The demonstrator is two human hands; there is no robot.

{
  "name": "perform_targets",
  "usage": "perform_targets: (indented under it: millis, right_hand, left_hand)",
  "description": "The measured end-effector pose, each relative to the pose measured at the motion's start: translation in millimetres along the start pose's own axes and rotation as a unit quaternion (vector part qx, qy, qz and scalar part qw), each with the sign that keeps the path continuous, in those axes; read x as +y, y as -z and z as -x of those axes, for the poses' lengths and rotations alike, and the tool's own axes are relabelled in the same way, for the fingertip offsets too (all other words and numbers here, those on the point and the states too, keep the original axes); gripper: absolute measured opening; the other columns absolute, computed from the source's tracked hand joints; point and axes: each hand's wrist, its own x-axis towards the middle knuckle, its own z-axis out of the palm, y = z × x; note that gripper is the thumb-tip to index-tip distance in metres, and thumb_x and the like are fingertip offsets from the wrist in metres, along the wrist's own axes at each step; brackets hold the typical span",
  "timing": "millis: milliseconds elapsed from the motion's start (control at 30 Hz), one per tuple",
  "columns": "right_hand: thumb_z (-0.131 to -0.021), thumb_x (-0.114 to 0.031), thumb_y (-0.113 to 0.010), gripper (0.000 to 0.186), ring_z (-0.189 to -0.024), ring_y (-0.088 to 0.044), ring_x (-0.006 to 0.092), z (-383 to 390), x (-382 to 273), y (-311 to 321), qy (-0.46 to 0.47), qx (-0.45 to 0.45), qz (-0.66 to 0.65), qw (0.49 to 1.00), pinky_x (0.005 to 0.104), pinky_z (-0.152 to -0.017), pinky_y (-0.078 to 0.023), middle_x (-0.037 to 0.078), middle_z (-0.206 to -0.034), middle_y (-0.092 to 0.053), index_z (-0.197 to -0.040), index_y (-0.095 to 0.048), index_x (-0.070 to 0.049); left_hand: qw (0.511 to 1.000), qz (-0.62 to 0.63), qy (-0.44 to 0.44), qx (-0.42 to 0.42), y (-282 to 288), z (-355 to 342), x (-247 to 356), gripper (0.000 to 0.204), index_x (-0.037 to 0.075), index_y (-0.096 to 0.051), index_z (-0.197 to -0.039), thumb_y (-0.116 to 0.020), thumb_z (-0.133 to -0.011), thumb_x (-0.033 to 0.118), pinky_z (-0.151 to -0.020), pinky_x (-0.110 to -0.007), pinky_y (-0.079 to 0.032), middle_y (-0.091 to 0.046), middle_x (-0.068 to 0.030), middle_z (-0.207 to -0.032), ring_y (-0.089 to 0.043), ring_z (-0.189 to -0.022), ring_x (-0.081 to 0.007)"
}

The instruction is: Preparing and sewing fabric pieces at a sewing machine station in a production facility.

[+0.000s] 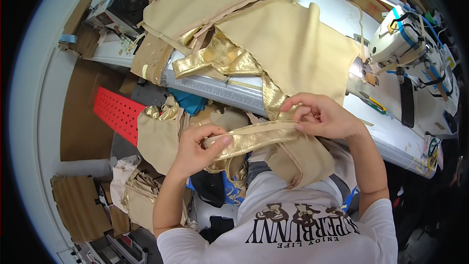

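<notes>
A shiny gold fabric strip with a beige edge (pixel 259 142) is stretched between my two hands above my lap. My left hand (pixel 198 149) pinches its left end between thumb and fingers. At the other end, my right hand (pixel 325 117) grips the strip's seamed edge, thumb below and fingers curled. From the strip, beige cloth (pixel 305 159) hangs down over my lap. Just beyond my right hand, a large beige fabric piece (pixel 293 44) lies on the table, with a gold band (pixel 220 56) along its left side.
A sewing machine (pixel 405 44) stands at the right of the white table. Near it lie yellow-green handled snips (pixel 373 102) and a dark phone-like slab (pixel 407 101). More beige and gold pieces (pixel 161 134) pile at the left, beside a red perforated panel (pixel 117 115) and a cardboard box (pixel 80 208).
</notes>
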Motion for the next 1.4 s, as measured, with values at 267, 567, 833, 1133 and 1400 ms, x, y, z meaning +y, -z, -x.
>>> perform_targets:
  millis: [267, 567, 833, 1133, 1400]
  right_hand:
    - [-0.088, 0.001, -0.06, 0.038, -0.061, -0.042, -0.0014, 1, 8, 4, -0.003, 0.0, -0.035, 0.999, 0.0165, -0.058, -0.037, -0.003, -0.082, -0.063, -0.125, -0.054, -0.003]
    - [-0.094, -0.004, -0.056, 0.031, -0.064, -0.041, 0.0, -1, 11, -8, 0.026, -0.02, -0.06, 0.998, 0.0179, -0.058, -0.033, -0.007, -0.072, -0.051, -0.125, -0.053, -0.005]
    - [-0.092, -0.004, -0.063, 0.037, -0.063, -0.038, -0.0004, 7, 9, -6, -0.028, 0.042, -0.035, 0.998, 0.0167, -0.058, -0.031, -0.005, -0.08, -0.059, -0.128, -0.053, -0.004]
    - [-0.084, -0.001, -0.069, 0.032, -0.067, -0.044, 0.0028, 7, 17, -14, 0.079, 0.079, 0.036, 0.993, 0.0207, -0.058, -0.038, -0.003, -0.081, -0.061, -0.115, -0.06, -0.002]
    - [-0.09, -0.012, -0.067, 0.015, -0.066, -0.045, 0.0039, 9, 29, -11, 0.042, 0.121, 0.124, 0.984, 0.0218, -0.058, -0.038, -0.003, -0.072, -0.054, -0.102, -0.064, -0.003]
  left_hand:
    - [0.997, -0.005, 0.069, -0.02, -2, -1, -6, 0.014, 0.001, -0.068, -0.087, -0.074, -0.084, 0.014, -0.056, -0.024, -0.037, -0.054, 0.0009, -0.067, -0.047, -0.062, -0.006]
    - [0.984, 0.078, -0.082, -0.136, -51, -24, 2, 0.031, -0.002, -0.057, -0.111, -0.07, -0.088, 0.014, -0.081, -0.029, -0.051, -0.065, -0.0084, -0.097, -0.065, -0.088, -0.0163]
    - [0.966, 0.163, 0.01, -0.201, -81, -33, 2, 0.011, 0.005, -0.053, -0.102, -0.057, -0.1, 0.015, -0.07, -0.02, -0.039, -0.05, 0.0052, -0.09, -0.045, -0.081, -0.0021]
    - [0.973, 0.148, 0.043, -0.169, -92, -36, 1, 0.013, 0.003, -0.054, -0.099, -0.058, -0.097, 0.014, -0.064, -0.023, -0.042, -0.055, -0.0003, -0.082, -0.047, -0.071, -0.007]
    - [0.992, 0.06, -0.008, -0.113, -104, -24, 8, 0.015, 0.003, -0.058, -0.11, -0.061, -0.097, 0.01, -0.072, -0.019, -0.044, -0.059, 0.0023, -0.093, -0.052, -0.082, -0.0019]
